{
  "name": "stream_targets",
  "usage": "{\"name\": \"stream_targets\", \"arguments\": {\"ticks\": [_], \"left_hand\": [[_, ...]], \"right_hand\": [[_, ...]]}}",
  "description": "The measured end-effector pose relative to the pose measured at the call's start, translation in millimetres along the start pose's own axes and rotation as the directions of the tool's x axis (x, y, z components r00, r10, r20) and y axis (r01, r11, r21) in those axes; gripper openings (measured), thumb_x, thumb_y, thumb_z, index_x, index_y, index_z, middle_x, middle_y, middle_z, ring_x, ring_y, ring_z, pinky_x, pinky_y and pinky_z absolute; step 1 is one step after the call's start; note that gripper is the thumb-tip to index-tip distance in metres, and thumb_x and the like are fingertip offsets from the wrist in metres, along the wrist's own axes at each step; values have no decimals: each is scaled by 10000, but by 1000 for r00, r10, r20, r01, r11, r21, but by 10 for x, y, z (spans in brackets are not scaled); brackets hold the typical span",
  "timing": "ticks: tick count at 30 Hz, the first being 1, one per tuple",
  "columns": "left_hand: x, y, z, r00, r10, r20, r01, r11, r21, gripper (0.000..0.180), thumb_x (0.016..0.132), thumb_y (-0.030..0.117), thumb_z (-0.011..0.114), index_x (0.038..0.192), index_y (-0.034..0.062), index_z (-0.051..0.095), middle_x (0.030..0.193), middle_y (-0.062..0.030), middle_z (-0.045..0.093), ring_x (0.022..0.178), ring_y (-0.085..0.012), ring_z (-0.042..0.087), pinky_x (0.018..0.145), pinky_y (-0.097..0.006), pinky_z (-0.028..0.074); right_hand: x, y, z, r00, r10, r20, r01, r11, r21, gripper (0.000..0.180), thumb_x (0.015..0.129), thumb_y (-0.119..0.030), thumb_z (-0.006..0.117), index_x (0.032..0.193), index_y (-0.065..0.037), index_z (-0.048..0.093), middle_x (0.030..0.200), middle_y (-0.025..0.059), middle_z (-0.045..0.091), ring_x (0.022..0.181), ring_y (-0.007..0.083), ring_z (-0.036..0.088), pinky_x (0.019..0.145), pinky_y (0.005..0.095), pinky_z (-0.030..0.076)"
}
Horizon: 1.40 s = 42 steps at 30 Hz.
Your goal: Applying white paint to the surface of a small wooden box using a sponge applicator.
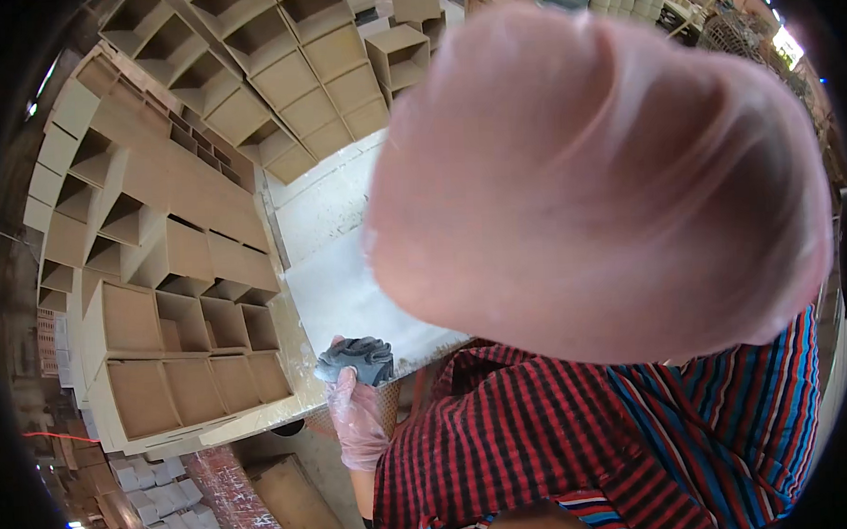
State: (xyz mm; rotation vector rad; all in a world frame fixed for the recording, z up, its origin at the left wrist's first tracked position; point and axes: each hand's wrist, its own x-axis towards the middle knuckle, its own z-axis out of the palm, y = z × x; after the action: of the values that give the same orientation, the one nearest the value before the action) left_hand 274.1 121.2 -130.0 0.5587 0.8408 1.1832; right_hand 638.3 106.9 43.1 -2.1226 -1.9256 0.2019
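Right hand (pixel 598 179) fills most of my view, raised very close to the lens in a thin, translucent pinkish glove. I see only its bulging surface, blurred; fingers are not separable, so I cannot tell whether it is spread or closed, or whether it holds anything.

Left hand (pixel 357 414), lower centre, wears the same kind of thin clear glove. Its fingers are wrapped around a crumpled dark grey work glove (pixel 357 358), which sits bunched at the top of the fist. I read that grip as closed on the grey glove. The hand and its bundle are at the near edge of a pale, dusty worktable (pixel 336 295), the bundle touching or just above the edge; I cannot tell which.

My own red-and-black striped shirt (pixel 505 448), with blue-striped panels on the right side, covers the lower right.

Left of the table: stacks of brown fibreboard boxes (pixel 178 324), open-faced, divided into square compartments, lying at various angles. More of the same boxes (pixel 277 69) stand in rows beyond the table's far end.

Lower left, on the floor: a heap of small pale blocks (pixel 157 502), beside a reddish, paint-flecked surface (pixel 231 500).
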Motion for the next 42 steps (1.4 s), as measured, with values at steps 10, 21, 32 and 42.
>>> {"name": "stream_targets", "arguments": {"ticks": [10, 21, 32, 42], "left_hand": [[-100, 293, -109, 984, -16, 176, 19, 1000, -12, 506, 850, 43, 571, 1328, -28, 423, 1190, -185, 555, 1096, -315, 578, 991, -465, 457], [-419, 633, 23, 972, 225, 62, -225, 974, 6, 519, 863, 23, 602, 1351, -33, 431, 1215, -115, 568, 1123, -226, 563, 1034, -372, 409], [-547, 496, 405, 936, 353, -14, -341, 913, 224, 623, 876, 58, 654, 1424, -18, 367, 1249, -85, 560, 1151, -144, 524, 1000, -295, 396], [-1110, 2254, -505, 481, 868, -120, -519, 393, 759, 658, 869, 124, 659, 1422, -54, 350, 1443, -201, 404, 1325, -265, 407, 1103, -372, 325]], "right_hand": [[93, -1267, -750, 983, -176, -59, 176, 984, -12, 113, 855, -126, 596, 827, -27, 643, 743, 104, 660, 693, 224, 682, 572, 319, 551], [562, -1577, -320, 577, -817, -11, 816, 577, -42, 390, 814, -272, 686, 1129, -48, 634, 1041, 145, 660, 967, 307, 632, 892, 384, 497], [308, -1627, 1521, 664, -738, 117, 314, 418, 853, 665, 778, -236, 757, 1329, -7, 463, 1176, 124, 590, 1095, 231, 558, 967, 363, 429], [241, -1299, 1711, 814, -547, 195, -362, -215, 907, 596, 866, -384, 659, 1304, -26, 472, 1131, 44, 570, 981, 172, 576, 852, 334, 495]]}}
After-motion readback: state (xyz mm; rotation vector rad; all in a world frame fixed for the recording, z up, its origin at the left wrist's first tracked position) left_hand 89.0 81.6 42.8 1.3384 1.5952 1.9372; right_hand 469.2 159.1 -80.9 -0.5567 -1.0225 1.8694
